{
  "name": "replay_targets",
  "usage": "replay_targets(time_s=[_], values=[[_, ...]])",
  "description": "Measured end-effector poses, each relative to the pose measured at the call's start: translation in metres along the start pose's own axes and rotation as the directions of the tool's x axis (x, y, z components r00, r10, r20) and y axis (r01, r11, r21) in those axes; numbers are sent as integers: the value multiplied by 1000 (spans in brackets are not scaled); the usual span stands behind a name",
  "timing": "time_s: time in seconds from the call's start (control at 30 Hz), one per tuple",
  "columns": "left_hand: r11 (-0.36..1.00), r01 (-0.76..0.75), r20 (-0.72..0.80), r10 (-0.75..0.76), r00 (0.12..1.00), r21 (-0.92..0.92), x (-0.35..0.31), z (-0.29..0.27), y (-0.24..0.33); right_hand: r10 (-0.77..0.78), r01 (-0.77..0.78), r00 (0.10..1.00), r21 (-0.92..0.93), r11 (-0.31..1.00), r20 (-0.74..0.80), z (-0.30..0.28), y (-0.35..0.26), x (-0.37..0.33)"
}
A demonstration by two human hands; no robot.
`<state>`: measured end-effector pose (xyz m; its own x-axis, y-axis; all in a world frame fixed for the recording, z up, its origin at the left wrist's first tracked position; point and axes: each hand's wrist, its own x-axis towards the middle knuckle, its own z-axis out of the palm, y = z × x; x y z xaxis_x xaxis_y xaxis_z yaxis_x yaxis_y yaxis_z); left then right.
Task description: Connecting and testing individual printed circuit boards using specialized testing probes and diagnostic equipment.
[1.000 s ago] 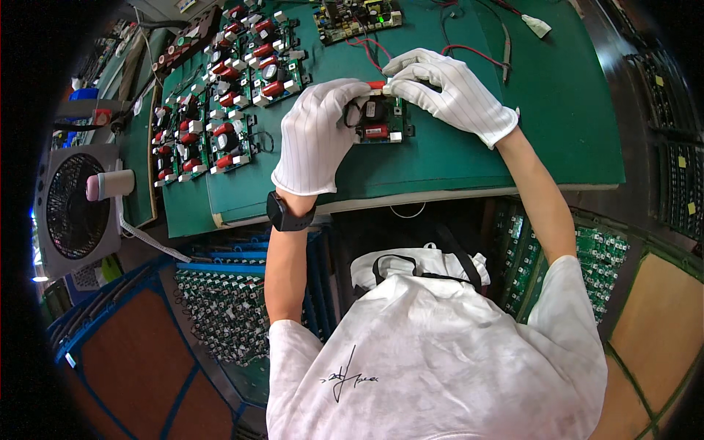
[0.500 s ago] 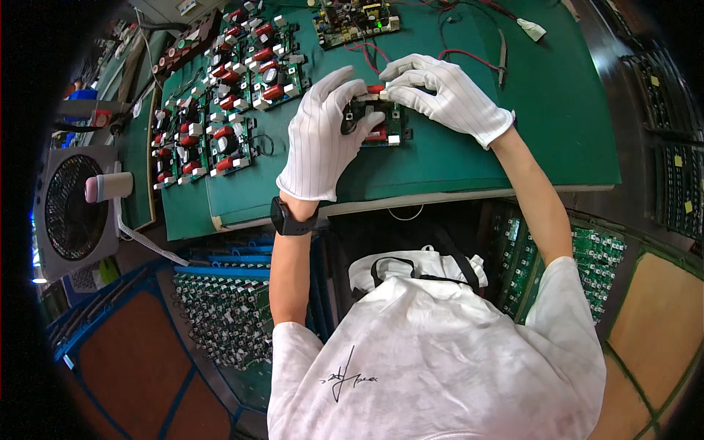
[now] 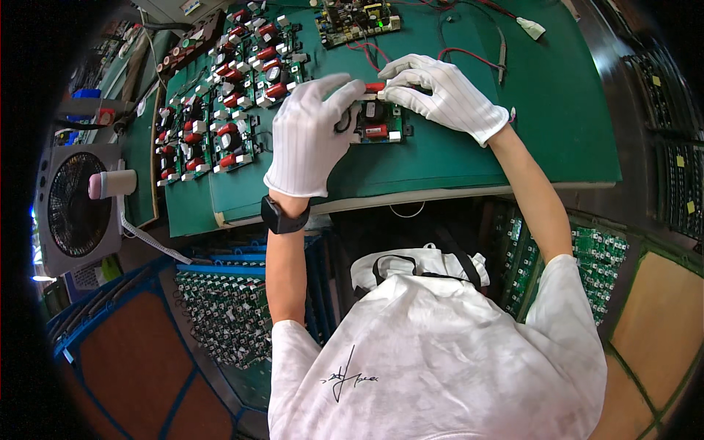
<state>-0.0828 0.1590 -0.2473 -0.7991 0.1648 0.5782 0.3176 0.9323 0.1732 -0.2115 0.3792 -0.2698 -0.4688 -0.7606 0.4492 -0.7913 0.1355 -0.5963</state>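
A green circuit board (image 3: pixel 396 126) with red and black round parts and white connectors lies on the green mat in front of me. My right hand (image 3: pixel 442 94), in a white striped glove, has its fingers bent over the board's far right corner and grips it there. At the board's left side is my left hand (image 3: pixel 312 132), gloved the same way, with curled fingers slightly blurred. A black wire loop (image 3: pixel 342 121) shows beside its thumb and index finger; whether they pinch it is hidden.
Several similar boards (image 3: pixel 229 99) stand in rows at the left of the green table (image 3: pixel 543 139). Behind my hands lies another board (image 3: pixel 359 23) with red wires. A probe (image 3: pixel 502 55) lies to the right. A grey fan (image 3: pixel 77 202) stands at far left; racks of boards (image 3: pixel 224 315) flank me below.
My left hand has drawn back to the left, its thumb leaving the board's top, so more of the board shows. My right hand has stayed nearly in place at the corner.
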Motion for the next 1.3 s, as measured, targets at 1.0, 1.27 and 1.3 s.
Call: replay_targets(time_s=[1.0,1.27,1.3], values=[[229,512,430,-328,841,-828,-49,-18,151,-598,603,798,-139,786,80,-28,-135,-57],[778,307,223,-218,950,-547,4,37,158,-280,177,926,-364,914,-253,-107,-80,-46],[868,233,167,-176,970,-439,16,46,164,63,-198,921,-321,926,-385,-126,-62,-47]])
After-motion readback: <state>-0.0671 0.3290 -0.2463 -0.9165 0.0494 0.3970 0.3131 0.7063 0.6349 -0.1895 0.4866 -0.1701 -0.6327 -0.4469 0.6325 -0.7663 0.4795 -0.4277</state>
